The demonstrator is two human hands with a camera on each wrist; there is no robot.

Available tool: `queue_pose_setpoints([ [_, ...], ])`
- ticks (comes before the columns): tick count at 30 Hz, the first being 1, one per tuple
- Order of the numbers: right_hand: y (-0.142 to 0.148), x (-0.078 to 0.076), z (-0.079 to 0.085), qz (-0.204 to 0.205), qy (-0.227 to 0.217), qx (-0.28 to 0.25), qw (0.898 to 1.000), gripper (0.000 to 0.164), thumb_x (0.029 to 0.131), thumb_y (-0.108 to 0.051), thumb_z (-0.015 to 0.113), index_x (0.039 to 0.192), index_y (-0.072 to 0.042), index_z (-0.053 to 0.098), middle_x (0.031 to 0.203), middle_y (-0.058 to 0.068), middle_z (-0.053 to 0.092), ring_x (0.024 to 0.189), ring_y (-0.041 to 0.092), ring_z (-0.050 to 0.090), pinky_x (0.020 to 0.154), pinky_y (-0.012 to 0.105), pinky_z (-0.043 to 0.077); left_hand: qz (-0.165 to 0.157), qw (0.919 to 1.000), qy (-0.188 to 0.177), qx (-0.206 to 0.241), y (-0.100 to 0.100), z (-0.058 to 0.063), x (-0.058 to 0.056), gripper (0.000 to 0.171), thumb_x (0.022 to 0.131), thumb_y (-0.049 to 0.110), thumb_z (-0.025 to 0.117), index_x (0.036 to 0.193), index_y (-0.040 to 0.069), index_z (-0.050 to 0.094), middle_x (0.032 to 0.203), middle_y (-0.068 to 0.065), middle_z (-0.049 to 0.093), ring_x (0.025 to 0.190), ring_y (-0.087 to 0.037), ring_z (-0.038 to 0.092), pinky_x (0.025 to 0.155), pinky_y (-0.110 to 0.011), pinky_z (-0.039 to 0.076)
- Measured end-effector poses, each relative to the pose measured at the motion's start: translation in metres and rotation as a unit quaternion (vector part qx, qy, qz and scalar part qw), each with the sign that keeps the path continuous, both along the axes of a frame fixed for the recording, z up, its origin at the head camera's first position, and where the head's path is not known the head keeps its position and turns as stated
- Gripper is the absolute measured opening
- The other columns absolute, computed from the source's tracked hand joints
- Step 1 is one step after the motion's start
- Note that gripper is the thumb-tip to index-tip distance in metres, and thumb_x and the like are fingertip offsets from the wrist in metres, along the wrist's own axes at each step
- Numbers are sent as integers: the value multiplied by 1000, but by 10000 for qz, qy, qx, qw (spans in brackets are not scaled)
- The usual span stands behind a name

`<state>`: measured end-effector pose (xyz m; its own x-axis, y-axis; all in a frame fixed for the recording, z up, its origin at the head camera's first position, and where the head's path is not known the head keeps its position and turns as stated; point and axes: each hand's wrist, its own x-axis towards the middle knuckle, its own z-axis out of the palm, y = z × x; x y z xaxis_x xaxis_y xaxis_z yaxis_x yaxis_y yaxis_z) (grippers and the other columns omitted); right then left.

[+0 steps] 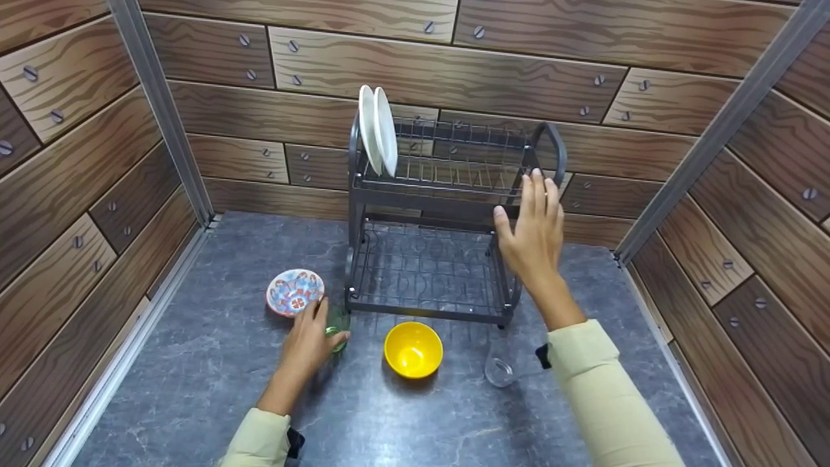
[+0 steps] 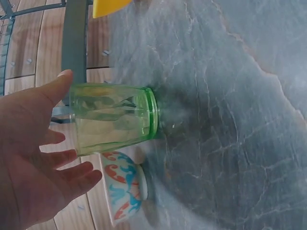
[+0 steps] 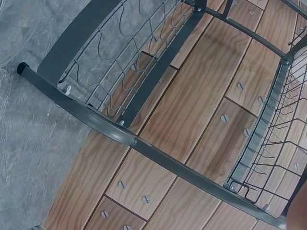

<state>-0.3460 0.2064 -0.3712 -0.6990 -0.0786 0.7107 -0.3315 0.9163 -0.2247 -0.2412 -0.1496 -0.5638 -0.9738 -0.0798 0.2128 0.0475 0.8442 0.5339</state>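
Observation:
My left hand [image 1: 301, 350] is beside a green tumbler [image 2: 112, 117], which stands upright on the grey surface. In the left wrist view its thumb reaches the tumbler's rim, while the other fingers are spread loosely below it. Close by that hand sits a bowl [image 1: 295, 292] with a red and blue pattern. My right hand [image 1: 535, 237] is at the right end of the black two-tier dish rack [image 1: 428, 201], fingers pointing up and straight over the upper tier's side. Only a bit of that hand [image 3: 298, 211] shows in the right wrist view.
Two white plates [image 1: 386, 133] stand on edge at the left of the rack's upper tier. A yellow bowl [image 1: 414, 350] sits in front of the rack, with a clear glass [image 1: 500, 371] to its right. Wood-patterned walls [image 1: 389, 61] enclose the back and sides.

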Motion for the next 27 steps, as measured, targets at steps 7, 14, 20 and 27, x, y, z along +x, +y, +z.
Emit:
queue_pose_setpoints([
  [7, -1, -1, 0, -15, 59, 21, 10000, 70, 96, -51, 38, 152, -12, 22, 160, -1, 14, 145, 25, 9, 116, 46, 14, -13, 9995, 306, -68, 0, -8, -1, 80, 76, 37, 79, 137, -4, 46, 134, -23, 48, 118, -40, 50, 93, -53, 45],
  [14, -3, 0, 2, 16, 42, -111, 9999, 68, 97, -50, 39, 151, -12, 25, 159, 0, 17, 145, 24, 9, 116, 45, 12, -11, 9986, 495, 178, -1, -9, -1, 80, 74, 32, 81, 133, -10, 46, 127, -27, 48, 116, -42, 49, 95, -52, 44],
  [20, -5, 2, 4, 196, 113, -364, 9991, 65, 97, -47, 40, 151, -13, 27, 159, -1, 17, 146, 24, 9, 117, 46, 9, 84, 9962, 762, 410, -7, 1, 2, 77, 70, 29, 82, 129, -10, 49, 118, -26, 49, 107, -42, 54, 93, -51, 46],
  [27, -12, 16, 2, 428, 614, -532, 9958, 62, 97, -43, 42, 149, -11, 32, 159, 5, 18, 146, 26, 8, 118, 42, 4, 218, 9914, 527, 1177, -5, 29, 14, 78, 74, 34, 80, 136, -1, 48, 121, -21, 49, 108, -38, 55, 92, -49, 47],
])
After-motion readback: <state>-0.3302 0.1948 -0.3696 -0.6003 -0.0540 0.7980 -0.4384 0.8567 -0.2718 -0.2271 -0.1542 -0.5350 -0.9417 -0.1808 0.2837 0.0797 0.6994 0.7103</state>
